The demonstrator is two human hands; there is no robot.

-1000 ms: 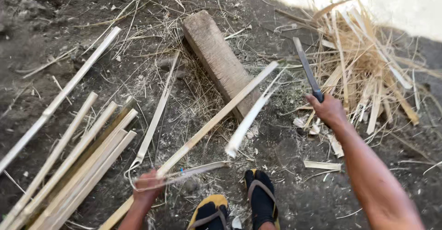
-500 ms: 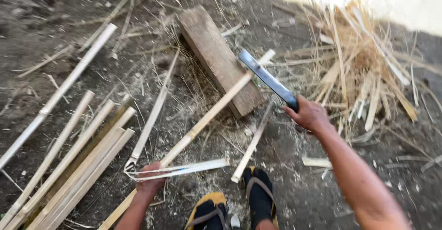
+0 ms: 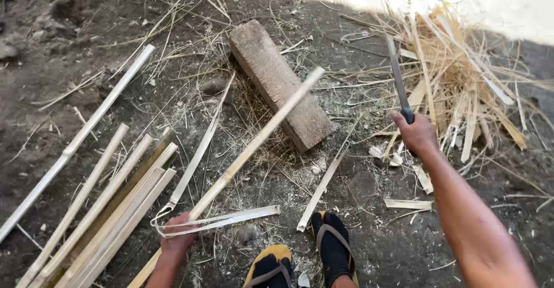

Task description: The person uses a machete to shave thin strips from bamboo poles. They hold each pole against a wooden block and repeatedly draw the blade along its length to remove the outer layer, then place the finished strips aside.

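Observation:
My left hand [image 3: 176, 239] grips a long pale bamboo strip [image 3: 259, 135] near its lower end. The strip slants up to the right and rests across a weathered wooden block [image 3: 280, 83] lying on the dirt. A thin curled sliver [image 3: 222, 219] hangs off the strip beside that hand. My right hand [image 3: 416, 133] is closed on the dark handle of a long knife [image 3: 397, 74], whose blade points up and away, clear of the strip. A short split piece [image 3: 323, 181] lies on the ground between the block and my sandalled feet [image 3: 306, 253].
Several split bamboo slats [image 3: 98, 207] lie side by side at the left, with one longer pole [image 3: 75, 144] beyond them. A heap of pale shavings and offcuts [image 3: 461, 80] fills the right. Bare dirt with straw lies all around; sunlit ground runs along the top edge.
The knife came down onto the strip at the block half a second ago and is now raised again to the right. A short piece lies split off near my feet.

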